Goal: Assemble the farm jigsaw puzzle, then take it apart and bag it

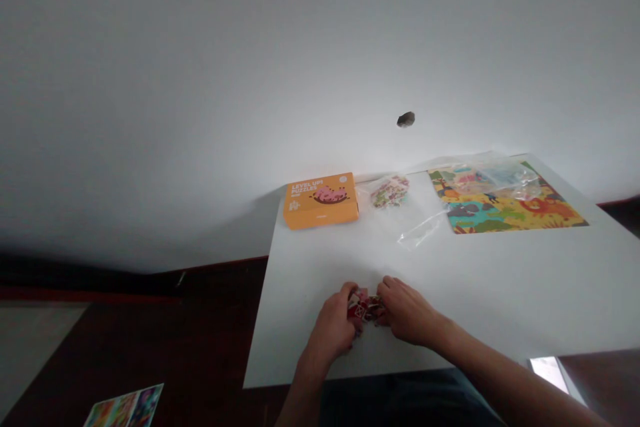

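Close to the front of the white table (300,307), both my hands meet around a small heap of red and pink puzzle pieces (359,310). My left hand (336,321) curls its fingers around the pieces from the left side. From the right, my right hand (404,308) has its fingers bent down over the other side of the heap. The fingers partly hide the pieces, and single ones are hard to make out.
An orange puzzle box (321,202) stands at the back left by the wall. Beside it lies a clear bag of puzzle pieces (391,192). A colourful animal picture (505,207) lies at the right, partly under clear plastic wrap (500,173). The wall has a hole (406,119).
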`<state>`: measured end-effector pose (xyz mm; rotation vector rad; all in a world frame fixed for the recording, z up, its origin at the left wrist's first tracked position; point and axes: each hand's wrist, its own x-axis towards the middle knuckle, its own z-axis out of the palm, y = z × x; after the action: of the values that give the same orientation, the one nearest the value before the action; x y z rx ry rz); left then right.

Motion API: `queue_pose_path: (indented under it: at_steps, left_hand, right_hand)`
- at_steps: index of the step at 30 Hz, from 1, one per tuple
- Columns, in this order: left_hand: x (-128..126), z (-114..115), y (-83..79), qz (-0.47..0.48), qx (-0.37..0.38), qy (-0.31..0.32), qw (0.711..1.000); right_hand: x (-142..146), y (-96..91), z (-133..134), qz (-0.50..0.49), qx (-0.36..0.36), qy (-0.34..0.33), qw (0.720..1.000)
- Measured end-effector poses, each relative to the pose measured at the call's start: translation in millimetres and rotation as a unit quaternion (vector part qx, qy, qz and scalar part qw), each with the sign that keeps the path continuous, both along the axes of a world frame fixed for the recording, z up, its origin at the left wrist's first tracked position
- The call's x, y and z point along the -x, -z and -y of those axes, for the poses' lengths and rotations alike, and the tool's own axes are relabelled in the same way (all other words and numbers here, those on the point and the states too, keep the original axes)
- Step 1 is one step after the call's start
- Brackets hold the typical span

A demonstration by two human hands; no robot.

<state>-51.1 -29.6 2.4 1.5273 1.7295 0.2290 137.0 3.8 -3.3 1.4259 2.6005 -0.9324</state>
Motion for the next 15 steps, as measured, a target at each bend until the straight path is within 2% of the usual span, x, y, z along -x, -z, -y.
queue_pose_path:
  at_steps: [4, 8, 11, 13, 15]
  left_hand:
    - [-7, -5, 0.6, -0.084, 0.012, 0.005, 0.996]
    - [-12, -4, 4.6, -0.119, -0.011, -0.013, 0.993]
    - [-11, 0, 9.2, -0.056, -0.042, -0.028, 0.997]
    - [-9, 4, 11.3, 0.042, -0.052, -0.061, 0.996]
    - [-9, 7, 10.9, 0.165, -0.055, -0.102, 0.979]
  right_hand:
    - [-23, -5.5, 1, -0.033, 0.038, 0.05, 0.998]
    - [-29, -11.7, 8, -0.173, 0.078, 0.037, 0.981]
    - [-15, -6.2, 17, -0.269, 0.089, 0.012, 0.959]
    - [-4, 1.0, 22, -0.312, 0.103, 0.015, 0.944]
    - [2, 7.7, 25, -0.356, 0.123, 0.042, 0.925]
